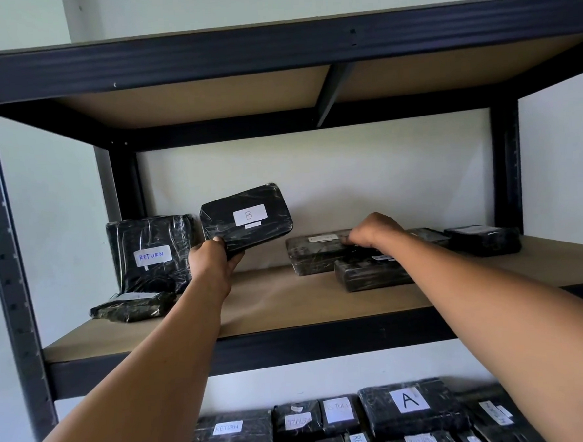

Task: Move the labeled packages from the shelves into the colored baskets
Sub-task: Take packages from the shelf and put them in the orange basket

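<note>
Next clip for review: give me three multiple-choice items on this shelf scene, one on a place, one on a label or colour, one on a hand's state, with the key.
1. Where does the upright RETURN package stand?
A. left end of the middle shelf
B. right end of that shelf
C. on the lower shelf

2. What letter is on the package held by the left hand?
A. A
B. B
C. C

3. What is the right hand doing?
A. hanging idle
B. holding a basket
C. reaching onto a flat package on the shelf

Key: 1 A, it stands by the left post, against the back; 2 B, the B package shows a white label with that letter; 3 C, its curled fingers lie on the package top.
</note>
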Tool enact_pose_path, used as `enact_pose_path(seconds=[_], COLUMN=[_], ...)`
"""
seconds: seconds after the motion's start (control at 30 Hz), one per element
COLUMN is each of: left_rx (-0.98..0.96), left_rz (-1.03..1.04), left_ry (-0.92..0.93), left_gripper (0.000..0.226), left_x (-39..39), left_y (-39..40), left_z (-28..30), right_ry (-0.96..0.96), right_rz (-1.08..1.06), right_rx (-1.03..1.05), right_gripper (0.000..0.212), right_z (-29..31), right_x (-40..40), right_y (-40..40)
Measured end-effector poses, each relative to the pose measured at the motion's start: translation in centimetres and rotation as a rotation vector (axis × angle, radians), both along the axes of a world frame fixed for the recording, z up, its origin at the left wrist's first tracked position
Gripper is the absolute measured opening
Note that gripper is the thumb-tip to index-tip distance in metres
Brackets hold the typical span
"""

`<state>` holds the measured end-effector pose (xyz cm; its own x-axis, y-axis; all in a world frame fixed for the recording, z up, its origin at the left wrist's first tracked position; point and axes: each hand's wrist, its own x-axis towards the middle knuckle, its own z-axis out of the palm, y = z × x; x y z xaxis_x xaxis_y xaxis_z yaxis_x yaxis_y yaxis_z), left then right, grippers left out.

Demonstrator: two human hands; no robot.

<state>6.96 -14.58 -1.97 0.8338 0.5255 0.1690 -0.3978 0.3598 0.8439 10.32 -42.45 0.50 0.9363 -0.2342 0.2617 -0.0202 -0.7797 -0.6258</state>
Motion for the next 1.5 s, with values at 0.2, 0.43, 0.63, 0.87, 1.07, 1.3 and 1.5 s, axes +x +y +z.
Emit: enact_pose_path(seconds=[0.2,0.43,0.63,0.87,1.07,1.3,1.5], left_rx=[-0.058,-0.171,-0.117,-0.138,-0.162,-0.155,-0.145], left_rz=[-0.009,-0.012,-0.095,-0.098,-0.09,-0.015,0.087], left_ry=[-0.001,-0.015,0.031,0.006,-0.003,0.007,0.015], left_gripper=[0.031,0.035,0.033,0.037,0.04,0.039,0.033], left_x=[-0.2,-0.2,-0.3,-0.6,-0.8,-0.8,-0.9], left_y=[0.0,0.3,0.3,0.0,0.0,0.3,0.1], left_z=[0.1,0.0,-0.2,-0.2,-0.1,-0.1,0.0], right_ry=[0.014,-0.046,-0.06,-0.015,-0.001,-0.063,-0.368], right_rz=[0.091,0.117,0.183,0.216,0.219,0.218,0.135], right_rx=[0.202,0.291,0.312,0.31,0.306,0.391,0.585], right_gripper=[0.04,0.035,0.05,0.036,0.034,0.027,0.024], right_z=[-0.2,-0.8,-0.8,-0.9,-0.7,-1.0,-0.1], right_x=[0.2,0.1,0.1,0.0,0.5,1.1,0.9], right_y=[-0.3,-0.2,0.7,2.0,3.1,2.9,0.4])
